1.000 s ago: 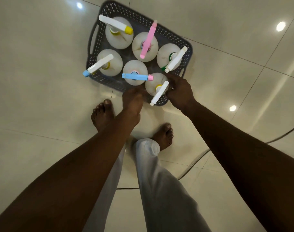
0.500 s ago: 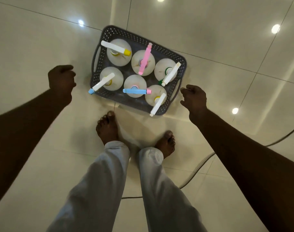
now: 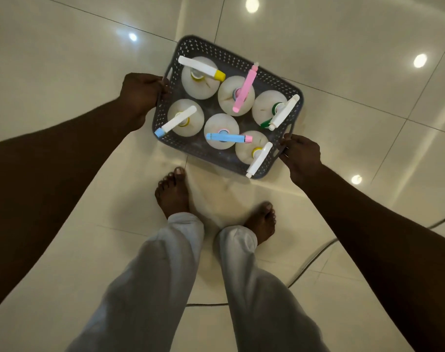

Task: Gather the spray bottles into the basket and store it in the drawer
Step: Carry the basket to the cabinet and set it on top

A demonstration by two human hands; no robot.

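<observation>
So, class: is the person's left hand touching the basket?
Touching. The head view shows the left hand with fingers curled around the handle on the basket's side, no gap visible.

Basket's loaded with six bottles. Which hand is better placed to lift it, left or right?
Neither alone. The left hand is closed on the basket's far-left handle, and the right hand grips the near-right handle. They sit at opposite ends, so lifting with both together should keep the spray bottles upright.

Six spray bottles (image 3: 193, 78) stand in the basket (image 3: 244, 58), ahead of two feet (image 3: 172, 194).
</observation>
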